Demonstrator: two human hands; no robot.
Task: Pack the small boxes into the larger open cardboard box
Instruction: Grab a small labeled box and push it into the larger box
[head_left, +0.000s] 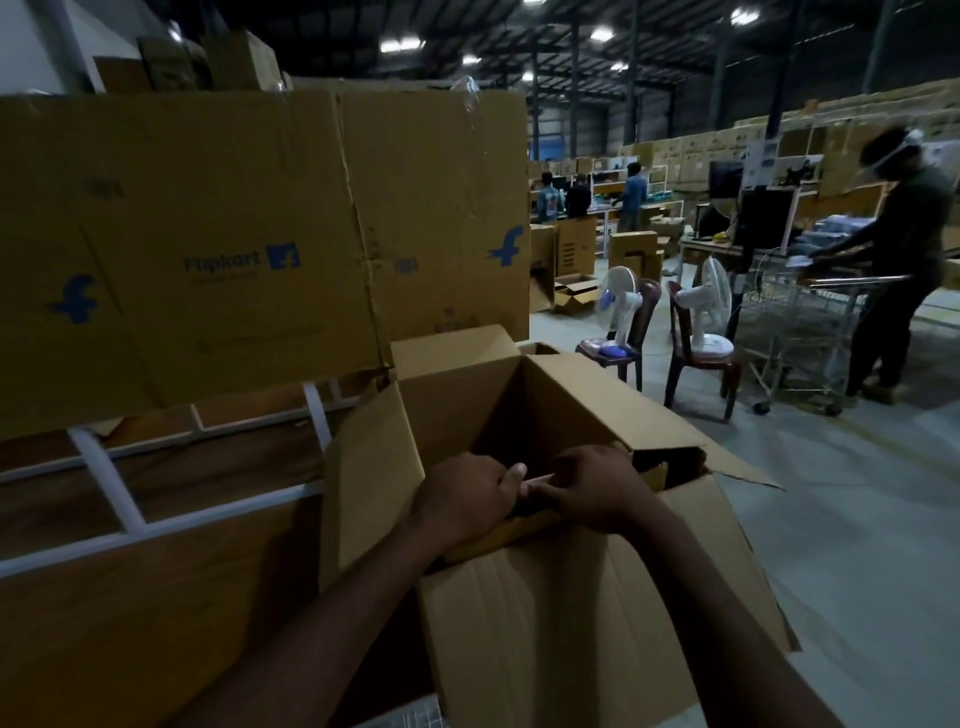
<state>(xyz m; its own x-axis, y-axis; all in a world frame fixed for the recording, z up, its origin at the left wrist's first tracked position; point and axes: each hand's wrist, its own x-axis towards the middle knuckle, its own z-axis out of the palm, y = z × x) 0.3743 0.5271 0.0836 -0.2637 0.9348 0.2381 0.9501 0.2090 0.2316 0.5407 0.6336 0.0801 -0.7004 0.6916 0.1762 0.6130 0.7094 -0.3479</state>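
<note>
A large open cardboard box (561, 613) stands right in front of me with its flaps spread outward. My left hand (467, 493) and my right hand (592, 488) meet just inside its near rim. Both are closed on a small thin object (537, 479) held between them, of which only a pale edge shows. The hands and the dark interior hide the rest of it. I cannot see what lies deeper in the box.
A tall flattened Flipkart carton (234, 249) leans on a white-framed wooden rack (156, 499) at the left. To the right are two chairs with table fans (701, 332), a wire trolley (810, 343) and a person (904, 249) bent over it. Stacked cartons fill the background.
</note>
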